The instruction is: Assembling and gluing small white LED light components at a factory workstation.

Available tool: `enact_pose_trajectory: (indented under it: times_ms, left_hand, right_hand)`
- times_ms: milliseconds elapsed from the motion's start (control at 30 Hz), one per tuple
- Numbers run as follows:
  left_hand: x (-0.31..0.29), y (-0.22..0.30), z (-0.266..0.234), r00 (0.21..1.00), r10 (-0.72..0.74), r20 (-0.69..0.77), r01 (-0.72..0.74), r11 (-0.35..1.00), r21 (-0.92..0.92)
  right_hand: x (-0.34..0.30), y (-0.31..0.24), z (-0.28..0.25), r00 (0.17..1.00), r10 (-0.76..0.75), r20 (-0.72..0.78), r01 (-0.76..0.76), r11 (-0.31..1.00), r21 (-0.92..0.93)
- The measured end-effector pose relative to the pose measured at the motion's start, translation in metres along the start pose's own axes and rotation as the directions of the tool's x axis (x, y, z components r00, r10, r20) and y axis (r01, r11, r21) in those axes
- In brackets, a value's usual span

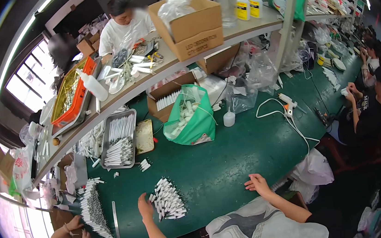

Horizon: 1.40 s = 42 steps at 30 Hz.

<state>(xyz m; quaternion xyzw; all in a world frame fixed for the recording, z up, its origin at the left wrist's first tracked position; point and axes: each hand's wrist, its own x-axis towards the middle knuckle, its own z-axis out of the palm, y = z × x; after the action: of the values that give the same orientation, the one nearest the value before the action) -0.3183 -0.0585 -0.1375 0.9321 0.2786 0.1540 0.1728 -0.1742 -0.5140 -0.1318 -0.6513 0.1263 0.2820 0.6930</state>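
White shirt cloth (267,231) with a grey print lies nearest. Beyond it, the left hand (146,208), open and seemingly empty, is just beside a pile of white tubes (168,199) on the green tabletop (213,163); the right hand (258,185) is empty, fingers spread, near the tabletop's edge. Farther back sit a metal tray (135,138), a green bag (202,129) and, on a shelf (246,35), a cardboard box (198,37).

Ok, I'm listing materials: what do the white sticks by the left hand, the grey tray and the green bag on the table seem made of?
White sticks: probably plastic, from their smooth, even white surface. Grey tray: likely metal, judging by its silvery rim. Green bag: thin and flexible, going by its creases; plastic film or cloth, I can't tell which.
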Motion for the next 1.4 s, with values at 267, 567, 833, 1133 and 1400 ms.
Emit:
enact_pose_trajectory:
  times_ms: [267,567,833,1133,1400]
  left_hand:
    - [-0.024,0.094,-0.047,0.946,-0.275,-0.171,0.197,0.908,-0.37]
    - [-0.035,0.185,-0.039,0.983,-0.003,-0.182,-0.069,0.918,-0.39]
    - [-0.021,0.247,-0.037,0.969,0.144,-0.201,-0.166,0.981,-0.097]
    - [-0.051,0.224,-0.038,0.955,0.156,-0.254,-0.229,0.929,-0.291]
    - [-0.097,0.238,-0.022,0.944,-0.31,-0.112,0.146,0.698,-0.702]
  right_hand:
    - [-0.003,0.009,-0.019,0.988,-0.117,-0.097,0.123,0.991,0.054]
    - [0.003,0.013,-0.046,0.896,-0.326,-0.3,0.378,0.916,0.135]
    - [-0.012,0.031,-0.043,0.854,-0.401,-0.332,0.446,0.893,0.068]
    - [0.003,0.042,-0.029,0.919,-0.372,-0.128,0.383,0.922,0.066]
    - [0.0,-0.027,0.031,0.881,-0.181,0.436,0.191,0.981,0.021]
